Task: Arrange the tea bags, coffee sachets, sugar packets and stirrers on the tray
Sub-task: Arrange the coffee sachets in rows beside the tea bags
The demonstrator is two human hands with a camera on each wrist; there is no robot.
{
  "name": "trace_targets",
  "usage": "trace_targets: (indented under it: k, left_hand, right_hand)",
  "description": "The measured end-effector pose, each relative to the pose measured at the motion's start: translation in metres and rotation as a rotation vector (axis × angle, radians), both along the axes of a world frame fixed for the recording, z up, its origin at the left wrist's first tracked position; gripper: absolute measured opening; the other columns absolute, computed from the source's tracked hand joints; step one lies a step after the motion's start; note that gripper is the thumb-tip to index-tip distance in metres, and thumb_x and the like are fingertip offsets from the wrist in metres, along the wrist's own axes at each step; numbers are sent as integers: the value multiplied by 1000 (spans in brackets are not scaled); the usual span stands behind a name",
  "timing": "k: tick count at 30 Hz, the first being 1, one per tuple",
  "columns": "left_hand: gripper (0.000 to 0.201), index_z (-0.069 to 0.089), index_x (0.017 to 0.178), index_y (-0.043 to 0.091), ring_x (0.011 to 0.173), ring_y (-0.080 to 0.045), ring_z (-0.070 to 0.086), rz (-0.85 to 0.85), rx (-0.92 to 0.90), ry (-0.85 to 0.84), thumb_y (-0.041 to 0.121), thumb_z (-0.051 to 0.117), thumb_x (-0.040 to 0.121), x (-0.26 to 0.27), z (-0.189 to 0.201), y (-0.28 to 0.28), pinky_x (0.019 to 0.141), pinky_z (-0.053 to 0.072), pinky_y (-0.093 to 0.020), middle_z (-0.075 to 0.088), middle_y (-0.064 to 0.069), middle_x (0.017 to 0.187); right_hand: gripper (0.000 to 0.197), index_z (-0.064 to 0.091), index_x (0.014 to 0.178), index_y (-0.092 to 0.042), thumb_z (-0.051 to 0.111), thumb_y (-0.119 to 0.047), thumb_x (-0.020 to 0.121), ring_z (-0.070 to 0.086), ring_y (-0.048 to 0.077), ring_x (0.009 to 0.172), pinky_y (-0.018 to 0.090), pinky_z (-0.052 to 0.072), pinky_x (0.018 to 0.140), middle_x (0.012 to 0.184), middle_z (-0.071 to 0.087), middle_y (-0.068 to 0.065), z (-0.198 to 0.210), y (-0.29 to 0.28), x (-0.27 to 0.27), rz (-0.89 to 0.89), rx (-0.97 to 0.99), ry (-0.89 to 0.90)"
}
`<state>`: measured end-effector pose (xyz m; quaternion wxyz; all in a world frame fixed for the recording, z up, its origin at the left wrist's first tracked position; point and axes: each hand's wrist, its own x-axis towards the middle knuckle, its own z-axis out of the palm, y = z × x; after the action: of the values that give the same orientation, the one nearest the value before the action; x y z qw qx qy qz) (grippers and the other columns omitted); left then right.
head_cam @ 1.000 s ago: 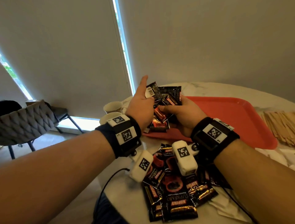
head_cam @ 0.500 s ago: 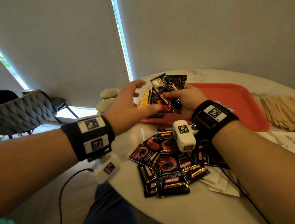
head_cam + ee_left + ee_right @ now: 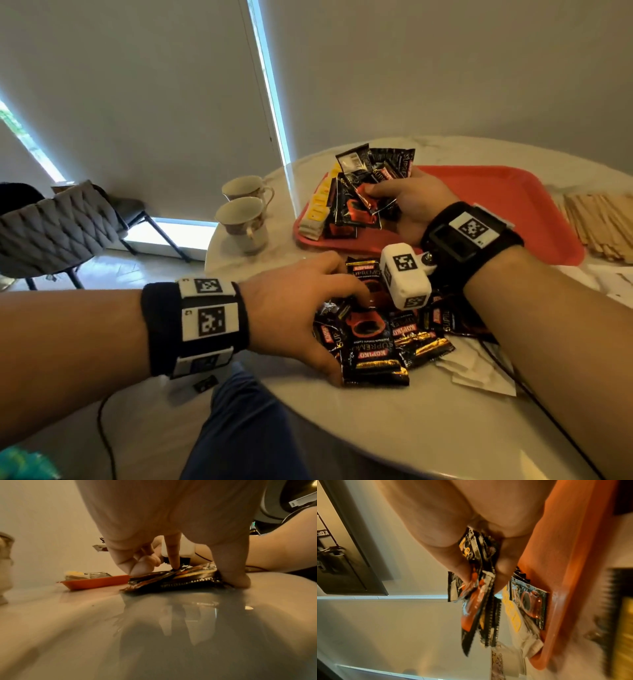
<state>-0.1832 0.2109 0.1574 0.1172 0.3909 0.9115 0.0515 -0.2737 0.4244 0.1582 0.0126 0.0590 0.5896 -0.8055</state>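
**Coffee sachets, mid-collection**

At the tray's (image 3: 513, 192) 9 o'clock end, right hand (image 3: 411, 205) held a fanned bunch of coffee sachets (image 3: 373, 171), thumb and fingers curled round them, raised just above the tray floor. Under the bunch one sachet already lay on the tray, with yellow-and-white tea bags (image 3: 318, 205) in a row along the tray's 9 o'clock rim.

Left hand (image 3: 294, 308) was down on the loose sachet pile (image 3: 376, 339) at 6 o'clock of the tray, on the table (image 3: 376, 428). Left-wrist view: thumb planted at the pile's edge, one fingertip (image 3: 174, 561) pressing on top, other fingers curled above. Touching, nothing lifted; whether it had pinched a sachet yet, cannot tell.

Step, as judged: gathering sachets, left feeding the right's bunch. Next move likely needs one sachet peeled off an overlapping, slippery heap without dragging neighbours.

Edges and room: pile sat near the table's front edge, so a sweep toward 6 o'clock could push sachets off. Two cups (image 3: 243, 216) stood at 9 o'clock of the tray, close to the left hand's path. Stirrers (image 3: 603, 222) lay off the tray at 3 o'clock, white packets (image 3: 479, 373) at 5 o'clock, likely sugar. Most of the tray floor toward 3 o'clock was open.
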Motion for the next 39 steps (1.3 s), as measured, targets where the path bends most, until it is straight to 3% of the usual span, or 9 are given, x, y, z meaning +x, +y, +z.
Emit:
trace_targets:
  k: [3, 8, 13, 16, 20, 24, 28, 34, 39]
  left_hand:
    - [86, 51, 139, 47, 122, -9, 47, -3, 40, -4, 57, 91, 64, -16, -4, -1, 106, 48, -35, 43, 14, 135]
    - [91, 50, 133, 50, 117, 2, 52, 33, 190, -128, 64, 93, 54, -43, 14, -12, 97, 53, -29, 52, 25, 131]
    - [83, 47, 125, 40, 106, -9, 64, 441, 862, -131, 64, 92, 60, -82, 31, 4, 89, 62, -40, 58, 9, 119]
    - [87, 47, 138, 28, 114, -24, 68, 661, 1225, -429, 63, 86, 69, -110, 30, 36, 96, 60, -50, 62, -5, 133]
    - [59, 62, 140, 8, 128, -39, 64, 557, 1563, -1069, 41, 73, 93, -136, 33, 57, 114, 45, -57, 67, -21, 136]
    - [45, 62, 138, 5, 123, -39, 65, 522, 1647, -1143, 25, 63, 97, -158, 30, 54, 113, 43, -59, 67, -22, 136]
    - [49, 61, 137, 7, 105, -35, 70, 472, 1661, -1170, 19, 60, 89, -169, 24, 55, 102, 52, -55, 70, -18, 120]
    - [61, 54, 145, 7, 104, -39, 69, 428, 1628, -1191, 15, 63, 85, -186, 11, 60, 91, 57, -56, 64, -24, 128]
    - [51, 59, 139, 8, 100, -41, 68, 518, 1683, -1089, 8, 55, 89, -193, 4, 71, 93, 54, -67, 66, -29, 128]
  right_hand:
    - [43, 58, 123, -4, 68, 12, 85, 75, 38, 97, 68, 54, 87, 107, 76, 19, -1, 2, 1, -7, 19, 4]
    - [40, 59, 120, -8, 70, 9, 85, 74, 38, 98, 69, 54, 87, 109, 75, 18, 1, 5, -3, -44, 30, 32]
    - [42, 59, 123, -10, 70, 6, 87, 76, 32, 94, 55, 62, 79, 107, 77, 14, 13, 7, -11, -53, -16, 85]
    - [38, 61, 123, -11, 69, 4, 89, 76, 27, 91, 41, 62, 66, 104, 78, 10, 23, 2, -18, -7, -26, 135]
    - [42, 60, 125, -15, 65, 7, 89, 75, 27, 96, 51, 62, 77, 109, 76, 10, 31, -7, -32, 83, -44, 188]
    - [47, 55, 126, -23, 55, 4, 87, 71, 32, 97, 47, 59, 68, 118, 69, 15, 31, -12, -51, 48, 44, 160]
    - [41, 54, 124, -20, 51, 0, 88, 67, 38, 105, 59, 58, 82, 117, 67, 17, 26, -21, -63, 77, 174, 101]
    - [27, 59, 110, -20, 48, -2, 93, 67, 22, 78, 37, 57, 60, 89, 67, 5, 27, -8, -73, 116, 338, 82]
    - [53, 36, 131, -31, 62, -12, 90, 74, 32, 89, 60, 62, 71, 109, 68, 10, 24, -8, -78, 53, 501, 163]
